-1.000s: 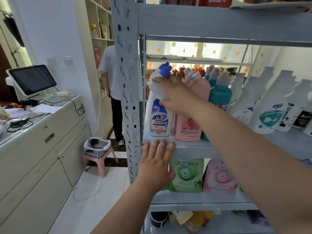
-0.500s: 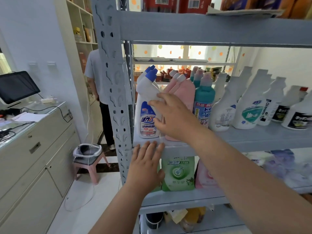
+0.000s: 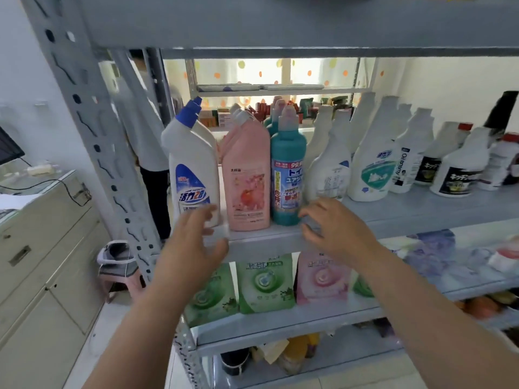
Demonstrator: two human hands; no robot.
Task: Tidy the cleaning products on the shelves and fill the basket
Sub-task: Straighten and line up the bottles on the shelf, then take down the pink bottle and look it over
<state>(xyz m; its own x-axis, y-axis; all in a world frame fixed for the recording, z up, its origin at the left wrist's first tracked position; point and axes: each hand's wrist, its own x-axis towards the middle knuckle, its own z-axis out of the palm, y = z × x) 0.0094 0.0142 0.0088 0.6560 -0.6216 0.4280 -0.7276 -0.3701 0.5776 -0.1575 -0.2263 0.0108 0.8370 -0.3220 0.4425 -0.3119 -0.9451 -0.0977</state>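
On the grey shelf (image 3: pixel 264 241) stand a white bottle with a blue cap (image 3: pixel 191 164), a pink bottle (image 3: pixel 247 178) and a teal bottle (image 3: pixel 288 169) side by side. My left hand (image 3: pixel 193 245) hovers with spread fingers in front of the white bottle's base and holds nothing. My right hand (image 3: pixel 334 228) hangs with loosely curled fingers just right of the teal bottle's base, at the shelf's front edge, and holds nothing. White spray bottles (image 3: pixel 370 161) line the shelf further right.
Green pouches (image 3: pixel 264 284) and a pink pouch (image 3: pixel 323 279) stand on the shelf below. The grey perforated upright (image 3: pixel 92 130) rises at the left. A cream cabinet (image 3: pixel 42 248) and a pink stool (image 3: pixel 118 265) are left of the rack. A person (image 3: pixel 146 136) stands behind.
My right hand has let go of the white bottle and dropped to the shelf edge right of the teal bottle. My left hand has lifted off the shelf edge.
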